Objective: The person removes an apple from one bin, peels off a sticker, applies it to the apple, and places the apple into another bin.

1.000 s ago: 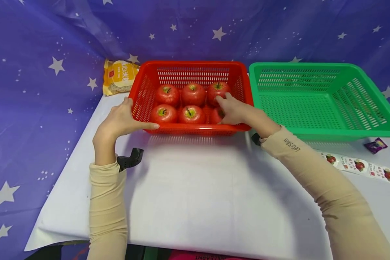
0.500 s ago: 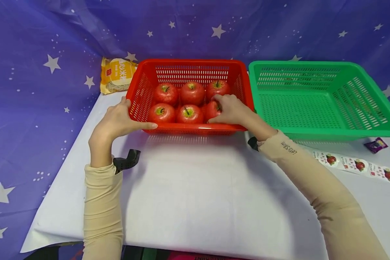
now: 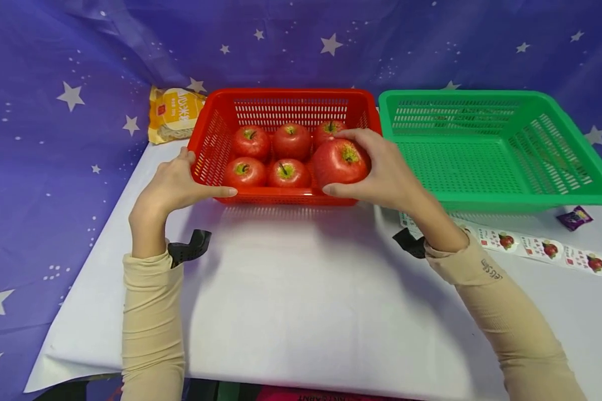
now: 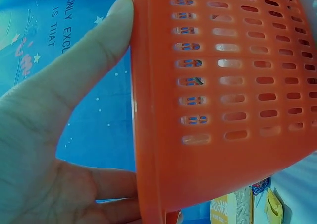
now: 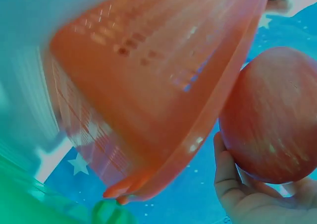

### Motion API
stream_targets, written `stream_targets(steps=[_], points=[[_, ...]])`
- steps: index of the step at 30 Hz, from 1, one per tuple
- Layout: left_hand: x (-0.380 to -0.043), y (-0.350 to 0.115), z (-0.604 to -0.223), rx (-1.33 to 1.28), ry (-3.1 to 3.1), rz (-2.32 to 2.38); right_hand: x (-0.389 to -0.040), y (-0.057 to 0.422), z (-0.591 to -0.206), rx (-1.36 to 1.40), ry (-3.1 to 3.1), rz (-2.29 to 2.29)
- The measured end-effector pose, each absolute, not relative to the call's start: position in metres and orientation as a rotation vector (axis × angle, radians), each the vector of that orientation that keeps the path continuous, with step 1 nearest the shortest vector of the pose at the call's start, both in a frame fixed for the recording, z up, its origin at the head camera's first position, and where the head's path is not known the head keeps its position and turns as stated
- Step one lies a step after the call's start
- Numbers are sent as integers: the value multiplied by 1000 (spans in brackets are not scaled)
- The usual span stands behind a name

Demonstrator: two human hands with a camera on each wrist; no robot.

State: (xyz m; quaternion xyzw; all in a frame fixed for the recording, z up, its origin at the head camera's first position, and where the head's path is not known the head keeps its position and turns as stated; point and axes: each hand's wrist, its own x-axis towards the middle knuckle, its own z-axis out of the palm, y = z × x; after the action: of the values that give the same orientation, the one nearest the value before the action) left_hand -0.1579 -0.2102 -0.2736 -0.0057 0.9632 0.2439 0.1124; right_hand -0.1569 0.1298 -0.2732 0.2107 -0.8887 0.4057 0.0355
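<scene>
Starry backdrop (image 3: 281, 55): purple-blue with white stars, behind and left of the table.
White table (image 3: 301, 301): under both baskets, which stand side by side at the back.
Green basket (image 3: 461, 199): to the person's right, its slotted walls and floor showing.
Red basket (image 3: 276, 194): left of the green one, five apples inside.
Beige sleeves (image 3: 153, 328): on both forearms, a black mount (image 3: 190, 249) at each wrist.
Left hand (image 3: 168, 186): holds the red basket's front left corner — thumb along the front rim, fingers round the left side.
Right hand (image 3: 388, 170): curled round an apple, thumb at the front, fingers behind.
Sticker strip (image 3: 527, 245): printed with red fruit, in front of the green basket.
Yellow bag (image 3: 176, 114): beside the red basket's left wall.
Held apple (image 3: 338, 162): above the red basket's front right part.
Other apples (image 3: 251, 142): three behind, two in front.
Purple packet (image 3: 574, 218): near the green basket's front right corner.
</scene>
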Motion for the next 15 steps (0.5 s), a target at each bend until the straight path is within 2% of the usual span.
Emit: stream_targets(steps=[9,15], points=[[-160,-213,-277,5,2819,675,-95,147,-305,784,-2652,1234],[-160,-210,-278,24,2846,672,-77,157,-334,825,-2720,1162]])
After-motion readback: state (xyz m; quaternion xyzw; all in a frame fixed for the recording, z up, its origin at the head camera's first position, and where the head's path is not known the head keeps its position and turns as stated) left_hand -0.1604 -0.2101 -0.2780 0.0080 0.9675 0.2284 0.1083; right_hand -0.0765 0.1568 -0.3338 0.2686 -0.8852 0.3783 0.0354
